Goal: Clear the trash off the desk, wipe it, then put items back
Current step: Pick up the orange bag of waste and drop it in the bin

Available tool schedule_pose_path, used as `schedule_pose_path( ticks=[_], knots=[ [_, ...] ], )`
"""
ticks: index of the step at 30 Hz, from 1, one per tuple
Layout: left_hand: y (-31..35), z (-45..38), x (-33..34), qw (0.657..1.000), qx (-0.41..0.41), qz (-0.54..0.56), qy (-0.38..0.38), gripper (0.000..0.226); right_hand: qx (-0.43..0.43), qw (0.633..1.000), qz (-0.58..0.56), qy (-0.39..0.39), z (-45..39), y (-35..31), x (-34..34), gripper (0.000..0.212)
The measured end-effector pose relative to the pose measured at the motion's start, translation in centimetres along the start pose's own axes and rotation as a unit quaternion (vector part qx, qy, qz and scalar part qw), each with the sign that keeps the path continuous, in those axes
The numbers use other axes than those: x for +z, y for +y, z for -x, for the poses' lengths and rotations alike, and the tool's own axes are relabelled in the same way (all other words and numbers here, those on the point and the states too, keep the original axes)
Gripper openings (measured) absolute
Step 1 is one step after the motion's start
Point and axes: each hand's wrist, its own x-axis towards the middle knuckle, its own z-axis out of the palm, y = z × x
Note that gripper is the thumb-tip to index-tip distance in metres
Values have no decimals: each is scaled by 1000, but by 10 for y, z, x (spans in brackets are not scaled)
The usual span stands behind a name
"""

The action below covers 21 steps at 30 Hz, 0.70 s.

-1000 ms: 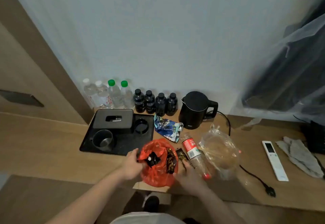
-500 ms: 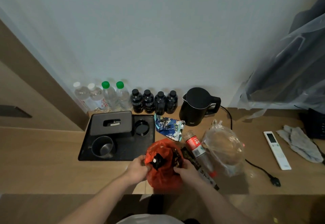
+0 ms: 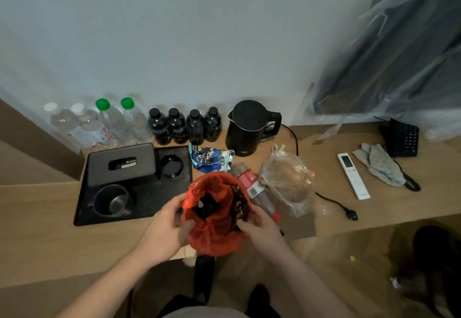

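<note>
An orange plastic bag (image 3: 214,233) with dark wrappers inside hangs at the front edge of the wooden desk (image 3: 45,208). My left hand (image 3: 166,228) grips its left rim and my right hand (image 3: 262,228) grips its right rim, holding the mouth apart. Just right of the bag lies an empty plastic bottle with a red label (image 3: 254,185). Beside that sits a crumpled clear plastic bag (image 3: 287,183). A blue snack wrapper (image 3: 209,159) lies behind the orange bag. A grey cloth (image 3: 379,163) rests at the right.
A black tray (image 3: 149,203) holds a tissue box (image 3: 122,163), a metal cup (image 3: 112,200) and a round dish (image 3: 172,165). Water bottles (image 3: 112,123), dark bottles (image 3: 184,125) and a black kettle (image 3: 247,128) line the wall. A white remote (image 3: 353,175), a phone (image 3: 401,138) and a loose plug (image 3: 350,214) lie right.
My right hand left the desk by the bottle and took hold of the bag's right rim. Both hands now hold the bag slightly nearer the desk edge.
</note>
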Motion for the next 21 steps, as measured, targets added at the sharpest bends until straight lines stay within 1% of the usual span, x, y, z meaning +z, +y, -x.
schedule_pose_path(
  ticks=[4, 6, 8, 10, 11, 14, 16, 19, 21],
  knots=[
    [17, 4, 15, 998, 32, -56, -5, 53, -22, 1000, -16, 11, 23, 6, -30, 46],
    [25, 8, 29, 996, 45, -80, -8, 54, -48, 999, -14, 22, 43, 7, -51, 45],
    [38, 15, 49, 993, 70, -92, -21, 54, -72, 997, -5, 39, 63, 9, -73, 43],
    [53, 25, 74, 988, 98, -115, -38, 53, -73, 996, -11, 56, 84, 17, -98, 42],
    [60, 31, 88, 986, 107, -116, -47, 53, -68, 996, -14, 61, 97, 22, -112, 41],
    [85, 55, 139, 983, 125, -113, -70, 55, -74, 994, -24, 71, 135, 41, -159, 48],
    [100, 75, 177, 981, 139, -101, -93, 58, -73, 992, -54, 91, 160, 63, -193, 48],
    [117, 108, 239, 973, 159, -96, -135, 59, -68, 984, -92, 137, 198, 99, -244, 61],
    [122, 128, 277, 967, 168, -112, -152, 63, -66, 980, -96, 163, 222, 123, -274, 46]
  ],
)
